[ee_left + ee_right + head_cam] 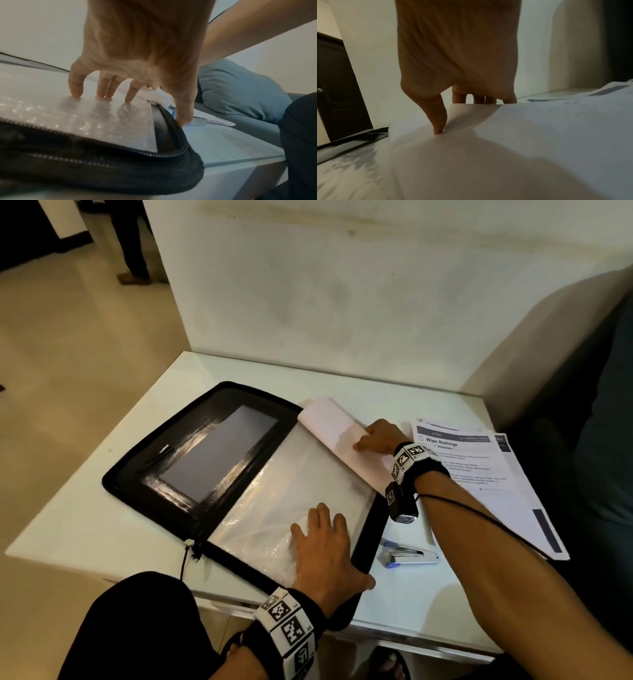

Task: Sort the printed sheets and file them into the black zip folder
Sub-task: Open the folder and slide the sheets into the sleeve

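Note:
The black zip folder (191, 460) lies open on the white table (85, 529). Its right half carries a clear plastic sleeve (274, 508). My left hand (325, 549) presses spread, straight fingers (75, 89) down on the sleeve (85, 117), with the thumb over the folder's zip edge (171, 135). At the folder's right edge my right hand (380, 436) pinches a curled white sheet (332, 426). Its thumb (438, 119) lies on top of the sheet (505, 148) and its fingers go behind the bend. A stack of printed sheets (486, 474) lies to the right.
A blue and silver stapler (407, 554) lies on the table between the folder and the stack. A dark pen (161, 455) sits in the folder's left half. A wall (342, 285) stands behind the table, and a dark cushioned seat (599, 422) is on the right.

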